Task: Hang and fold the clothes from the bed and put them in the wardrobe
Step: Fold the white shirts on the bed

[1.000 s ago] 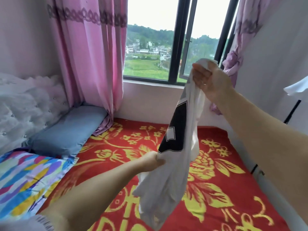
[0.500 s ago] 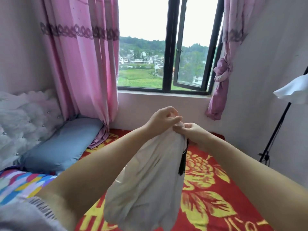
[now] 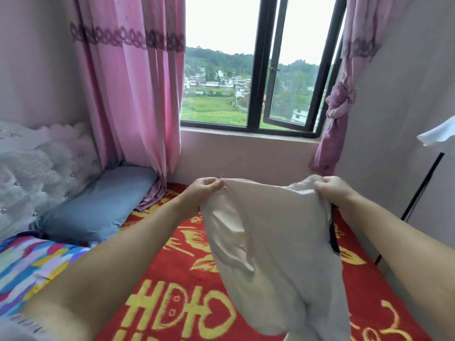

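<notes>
**White garment held spread above the bed**

While both arms reach forward at mid-frame, the white garment point(image 3: 275, 242) hangs between them over the red bed cover point(image 3: 172, 279), its lower part trailing toward the bottom of the frame. Left hand point(image 3: 205, 189): grip closed tight, thumb and fingers pinching the cloth's top edge at centre frame. Right hand point(image 3: 331, 189): grip likewise closed, fingers curled over a bunched corner at right of centre. A dark strip point(image 3: 333, 235) shows along the garment's right edge.

Handling, by judgement: thin, light, limp fabric; it sags and creases between the two holds and keeps no shape. Little risk of damage, but it slides and twists readily. Best held at two corners or shoulder seams along the top edge, kept taut so it drapes flat for folding or hanging.

Room: broad open stretch of bed cover in lower centre for laying the piece down. Grey-blue pillow point(image 3: 98, 207) and multicoloured quilt point(image 3: 32, 267) occupy the left side. Pink curtain point(image 3: 133, 94) hangs at upper left. A black stand point(image 3: 418, 193) leans at the right edge, near the right arm; a wide swing that way could catch it. Wardrobe not in view.
</notes>
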`<action>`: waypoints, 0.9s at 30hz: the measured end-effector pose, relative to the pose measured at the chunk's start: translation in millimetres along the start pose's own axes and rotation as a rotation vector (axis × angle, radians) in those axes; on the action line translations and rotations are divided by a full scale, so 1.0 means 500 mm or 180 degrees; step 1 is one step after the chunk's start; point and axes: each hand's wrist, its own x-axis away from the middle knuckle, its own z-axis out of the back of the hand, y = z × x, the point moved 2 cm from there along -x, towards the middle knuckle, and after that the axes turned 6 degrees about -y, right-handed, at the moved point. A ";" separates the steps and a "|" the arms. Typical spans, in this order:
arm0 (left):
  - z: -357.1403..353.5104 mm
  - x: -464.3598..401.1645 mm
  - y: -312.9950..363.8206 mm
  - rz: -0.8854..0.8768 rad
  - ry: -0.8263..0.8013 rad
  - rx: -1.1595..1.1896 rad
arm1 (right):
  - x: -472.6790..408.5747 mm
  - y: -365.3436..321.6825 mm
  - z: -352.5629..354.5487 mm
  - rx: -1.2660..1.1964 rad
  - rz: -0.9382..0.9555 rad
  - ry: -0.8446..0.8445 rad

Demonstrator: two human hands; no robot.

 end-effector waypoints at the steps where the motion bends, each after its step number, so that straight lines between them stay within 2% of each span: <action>1: 0.000 -0.004 0.030 -0.0018 -0.0155 -0.0118 | 0.002 0.026 0.000 0.0580 -0.0156 -0.0267; 2: -0.008 -0.006 0.057 0.0028 -0.0359 -0.0378 | 0.012 0.038 -0.006 0.1011 -0.0316 -0.0562; 4: -0.048 -0.015 0.098 0.0170 -0.0782 -0.1050 | 0.041 0.020 -0.032 0.1355 -0.0357 -0.1219; 6: -0.109 -0.028 0.125 0.0261 -0.1013 -0.1669 | 0.068 -0.034 -0.072 0.1016 0.0059 -0.1732; 8: -0.162 -0.041 0.144 0.0229 -0.1023 -0.2143 | 0.088 -0.099 -0.106 0.0382 0.0619 -0.1871; 10: -0.194 -0.051 0.158 0.0117 -0.1016 -0.2335 | 0.091 -0.135 -0.121 0.0253 0.1056 -0.1375; 13: -0.199 -0.054 0.170 -0.0098 -0.0954 -0.2335 | 0.087 -0.136 -0.116 0.0884 0.1308 -0.0550; 15: -0.181 -0.053 0.169 -0.0254 -0.0729 -0.2604 | 0.079 -0.126 -0.114 0.1248 0.1391 -0.0205; 18: -0.138 -0.052 0.142 -0.0185 -0.0274 -0.3241 | 0.059 -0.124 -0.108 0.1931 0.1500 0.0380; 21: -0.074 -0.043 0.124 0.0088 0.0424 -0.3390 | 0.041 -0.124 -0.097 0.2828 0.1139 0.0339; 23: -0.026 -0.038 0.124 0.0262 0.0811 -0.3429 | 0.032 -0.120 -0.077 0.3088 0.0699 0.0293; 25: 0.021 -0.031 0.125 0.0452 0.1017 -0.3222 | 0.022 -0.114 -0.051 0.2880 0.0238 0.0106; 27: 0.055 -0.023 0.123 0.0689 0.1038 -0.2987 | 0.006 -0.114 -0.029 0.1935 0.0082 -0.0298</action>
